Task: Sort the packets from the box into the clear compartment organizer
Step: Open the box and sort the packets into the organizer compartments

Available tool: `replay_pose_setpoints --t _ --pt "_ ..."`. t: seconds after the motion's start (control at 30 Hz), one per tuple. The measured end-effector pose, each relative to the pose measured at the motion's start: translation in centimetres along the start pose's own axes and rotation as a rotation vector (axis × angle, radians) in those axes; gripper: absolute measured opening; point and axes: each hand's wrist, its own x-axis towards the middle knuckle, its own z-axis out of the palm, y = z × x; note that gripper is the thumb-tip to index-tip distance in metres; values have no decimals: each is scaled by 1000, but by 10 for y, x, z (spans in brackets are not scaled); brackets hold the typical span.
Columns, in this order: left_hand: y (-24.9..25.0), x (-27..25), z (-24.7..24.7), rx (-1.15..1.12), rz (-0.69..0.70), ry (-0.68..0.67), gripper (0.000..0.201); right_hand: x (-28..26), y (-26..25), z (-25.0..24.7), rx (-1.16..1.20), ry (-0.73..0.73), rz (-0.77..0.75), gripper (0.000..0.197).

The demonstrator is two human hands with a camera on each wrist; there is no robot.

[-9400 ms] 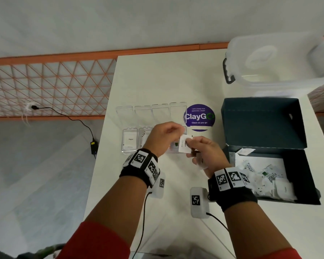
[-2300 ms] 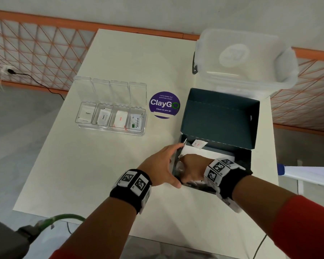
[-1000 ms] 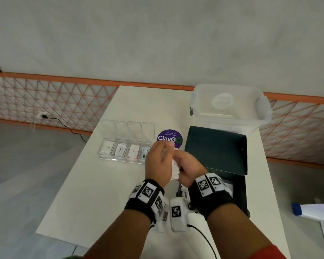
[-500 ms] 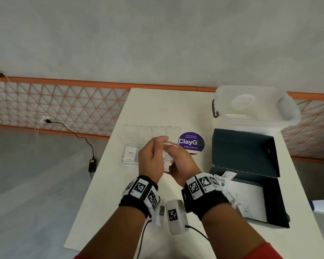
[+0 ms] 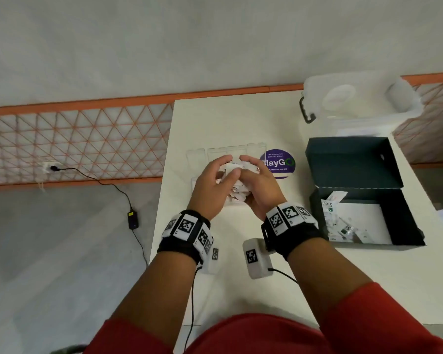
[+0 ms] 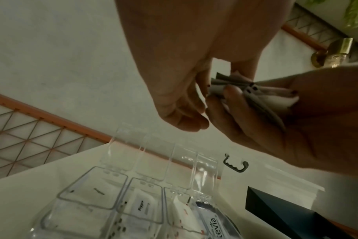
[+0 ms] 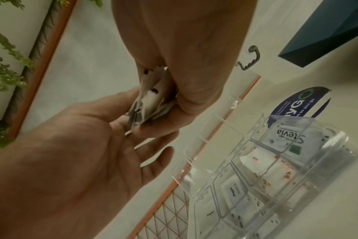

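Both hands hover together over the clear compartment organizer (image 6: 121,202), which they largely hide in the head view. My right hand (image 5: 261,187) grips a fanned bundle of white packets (image 7: 151,100). My left hand (image 5: 212,185) pinches the bundle's edge (image 6: 221,80) between thumb and fingers, its other fingers loosely curled. Each of the organizer's compartments (image 7: 266,169) holds packets, one marked Stevia, and the lids stand up. The dark box (image 5: 353,162) lies open at the right with several packets (image 5: 343,226) inside.
A purple round sticker (image 5: 279,162) lies between organizer and box. A clear lidded tub (image 5: 356,100) stands behind the box. The table's left edge runs close to the organizer. A cable and plug lie on the floor (image 5: 132,218) at the left.
Since 2.3 s ago my right hand has come out of the box with packets and both hands have moved over the organizer. In the last half second they stay there.
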Motion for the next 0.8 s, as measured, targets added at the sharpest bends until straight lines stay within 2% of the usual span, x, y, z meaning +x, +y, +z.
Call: replay_pose_setpoints --t 0.1,0.3,0.5,0.63,0.8 --pt "-2 -6 -10 30 -13 42 30 -6 4 -3 41 -38 -6 34" --pt "-2 -19 -13 50 -63 38 18 -18 10 -15 7 -110 21 50" --pt "12 -40 -17 210 18 -51 19 -32 4 -22 -71 -160 33 45" --pt "28 -36 -25 172 -31 -79 23 -31 -6 -26 -99 -143 -2 40" --pt "45 -28 -27 186 -14 -84 26 -28 -25 -22 -108 -150 -24 41"
